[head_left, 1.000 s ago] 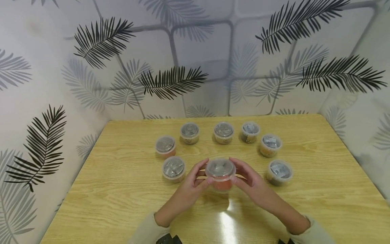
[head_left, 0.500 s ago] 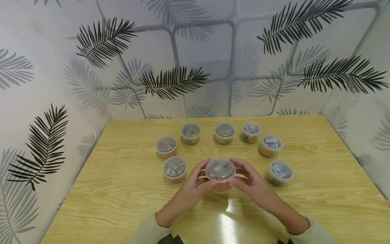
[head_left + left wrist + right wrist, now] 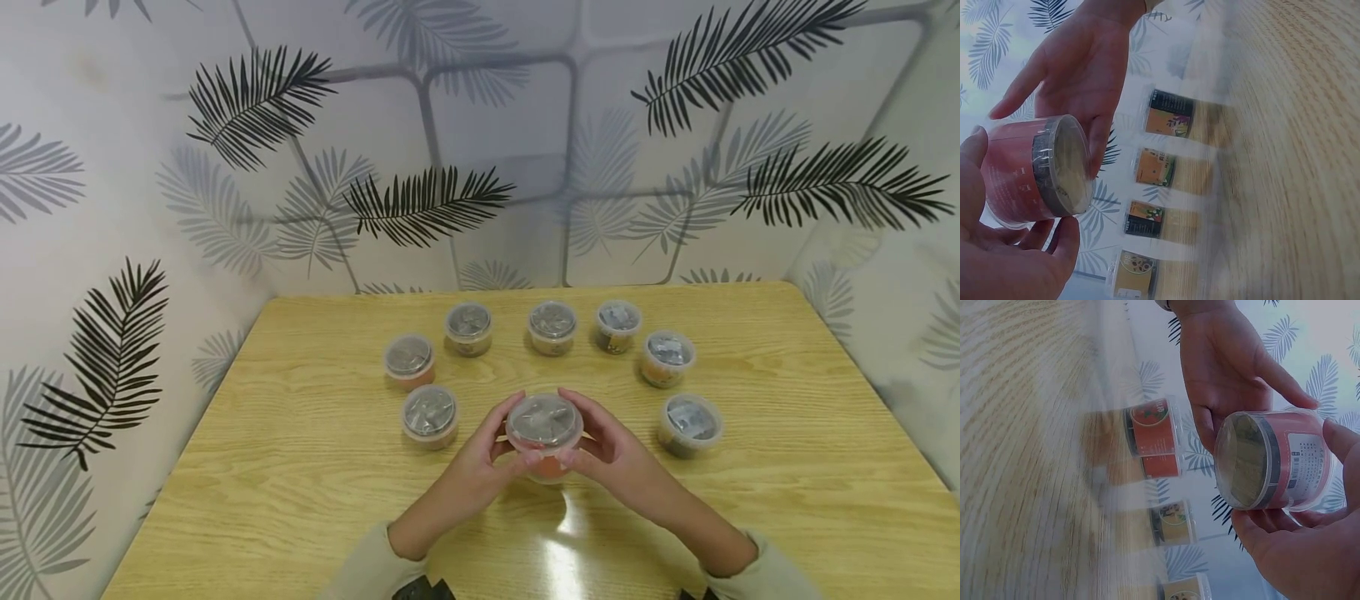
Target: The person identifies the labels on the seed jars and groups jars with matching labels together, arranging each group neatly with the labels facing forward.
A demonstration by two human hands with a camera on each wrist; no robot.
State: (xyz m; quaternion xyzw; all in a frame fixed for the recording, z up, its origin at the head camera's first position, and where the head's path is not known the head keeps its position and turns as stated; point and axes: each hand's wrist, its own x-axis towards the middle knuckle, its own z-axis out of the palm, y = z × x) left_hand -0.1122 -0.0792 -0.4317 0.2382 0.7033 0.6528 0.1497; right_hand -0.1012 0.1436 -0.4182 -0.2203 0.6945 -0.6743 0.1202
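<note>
Between my two hands is a round clear plastic tub (image 3: 546, 421) with a transparent lid and a red-orange label. In the head view it is at the middle, raised above the table and tilted a little. My left hand (image 3: 480, 462) grips its left side, thumb at the front and fingers round behind. On the opposite side my right hand (image 3: 618, 454) holds it the same way. The left wrist view shows a dark band on the tub (image 3: 1035, 172) along the label's edge. A white printed panel on the label (image 3: 1305, 464) shows in the right wrist view.
Several similar lidded tubs stand in an arc on the wooden table (image 3: 300, 500). The nearest are a tub on the left (image 3: 429, 415) and another on the right (image 3: 690, 423). Behind the table rises a wall (image 3: 495, 125) with a leaf pattern.
The tub and both hands have come slightly down and nearer to me, and the tub's tilt has shifted a little. The other tubs stay where they were.
</note>
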